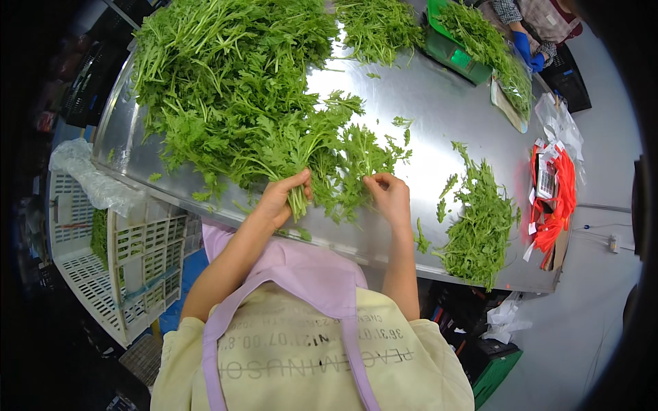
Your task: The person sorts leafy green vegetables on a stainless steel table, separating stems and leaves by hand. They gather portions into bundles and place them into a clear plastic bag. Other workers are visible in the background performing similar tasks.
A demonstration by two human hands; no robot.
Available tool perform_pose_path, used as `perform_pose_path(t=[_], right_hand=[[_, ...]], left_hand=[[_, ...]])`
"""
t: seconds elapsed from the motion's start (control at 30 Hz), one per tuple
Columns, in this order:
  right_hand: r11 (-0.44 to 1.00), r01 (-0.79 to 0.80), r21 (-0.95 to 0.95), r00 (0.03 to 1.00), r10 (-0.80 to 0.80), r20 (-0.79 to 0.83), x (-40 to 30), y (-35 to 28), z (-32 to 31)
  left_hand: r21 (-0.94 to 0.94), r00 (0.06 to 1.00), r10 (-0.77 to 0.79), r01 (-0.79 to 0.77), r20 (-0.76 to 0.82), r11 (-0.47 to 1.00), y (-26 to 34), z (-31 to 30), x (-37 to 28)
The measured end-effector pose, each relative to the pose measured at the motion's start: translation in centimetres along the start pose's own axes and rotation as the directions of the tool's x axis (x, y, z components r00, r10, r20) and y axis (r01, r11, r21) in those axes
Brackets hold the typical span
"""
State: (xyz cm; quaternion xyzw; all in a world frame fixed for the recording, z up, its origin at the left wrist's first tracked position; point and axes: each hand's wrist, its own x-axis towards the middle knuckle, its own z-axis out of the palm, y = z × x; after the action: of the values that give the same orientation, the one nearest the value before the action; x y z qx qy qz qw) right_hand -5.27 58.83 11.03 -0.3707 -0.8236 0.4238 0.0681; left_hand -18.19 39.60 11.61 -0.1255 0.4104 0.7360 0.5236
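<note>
My left hand (284,199) is closed around a bunch of leafy greens (297,203), the cut stem ends pointing down towards me. To its right, my right hand (391,198) pinches with thumb and forefinger at the edge of a leafy sprig (364,154). A large heap of the same greens (221,77), with lobed leaves and pale stems, covers the left of the metal table (380,231). A smaller pile (478,231) lies by the front edge on the right, with loose leaf bits between.
A green scale (457,59) loaded with greens stands at the far right, near a co-worker's blue-gloved hands (529,54). Red-orange tapes (558,190) hang at the table's right end. White plastic crates (146,246) and clear plastic film (95,174) are at left.
</note>
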Motion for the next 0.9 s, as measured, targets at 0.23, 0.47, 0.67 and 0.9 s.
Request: perform_pose_path(t=[0.23, 0.47, 0.67, 0.9], right_hand=[[0.809, 0.024, 0.587, 0.994, -0.082, 0.072, -1.8, -2.7, 1.0], [0.816, -0.066, 0.575, 0.967, -0.091, 0.240, -3.9, -3.9, 3.7], [0.648, -0.209, 0.733, 0.970, 0.044, 0.238, -2.7, -3.6, 3.3], [0.870, 0.122, 0.478, 0.980, -0.181, 0.078, -2.0, -3.7, 5.0]], left_hand=[[0.095, 0.997, 0.029, -0.022, -0.070, 0.995, -1.2, 2.6, -0.5], [0.068, 0.998, -0.030, 0.034, -0.055, 0.997, -1.5, 1.8, -0.1], [0.124, 0.998, -0.051, 0.045, 0.043, 0.991, -0.9, 1.2, -0.2], [0.137, 0.994, -0.076, 0.064, 0.079, 0.988, -0.9, 2.0, -0.6]])
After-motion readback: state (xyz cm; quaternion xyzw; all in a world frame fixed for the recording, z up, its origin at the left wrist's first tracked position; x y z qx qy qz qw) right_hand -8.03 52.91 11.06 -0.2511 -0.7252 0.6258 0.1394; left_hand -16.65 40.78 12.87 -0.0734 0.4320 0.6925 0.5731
